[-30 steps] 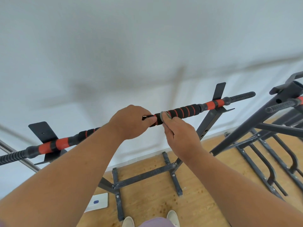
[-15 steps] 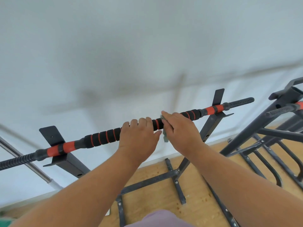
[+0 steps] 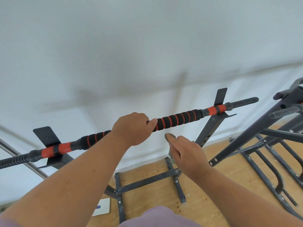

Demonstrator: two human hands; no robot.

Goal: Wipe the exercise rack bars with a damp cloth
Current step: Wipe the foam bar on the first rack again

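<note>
No brand or writing can be read anywhere. The bar (image 3: 178,119), padded in black foam with orange rings, is seated across two dark uprights in front of a white wall (image 3: 147,46). It is gripped near its middle by the left hand (image 3: 133,128), with the fingers curled over the top. The right hand (image 3: 186,153) is held below the bar, apart from it; a grey-green cloth (image 3: 170,138) is held under its nearly straight fingers, though the exact grip cannot be told. A second rack (image 3: 262,136) is seen at the right on the wooden floor (image 3: 205,185).
</note>
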